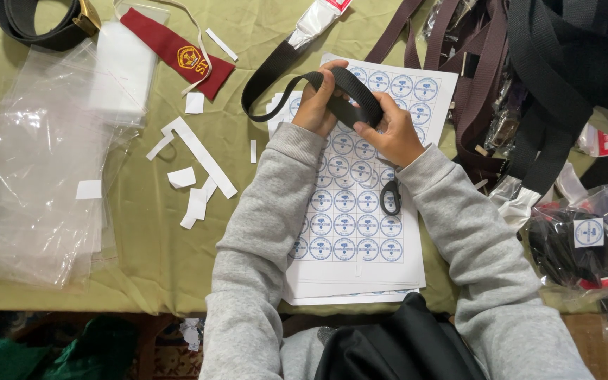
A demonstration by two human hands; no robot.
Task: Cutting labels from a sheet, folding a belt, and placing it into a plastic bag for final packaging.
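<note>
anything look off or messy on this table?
Mostly clutter. White paper scraps lie strewn over the green tablecloth left of the sticker sheets. Scissors sit on the sheets, partly under the right forearm. Both hands, left hand and right hand, grip the black belt. Nothing looks damaged or spilled.

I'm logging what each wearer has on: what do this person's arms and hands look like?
Both arms wear loose, light grey sweatshirt sleeves with ribbed cuffs at the wrists. The left hand and right hand are bare: no gloves, rings or watch visible.
</note>
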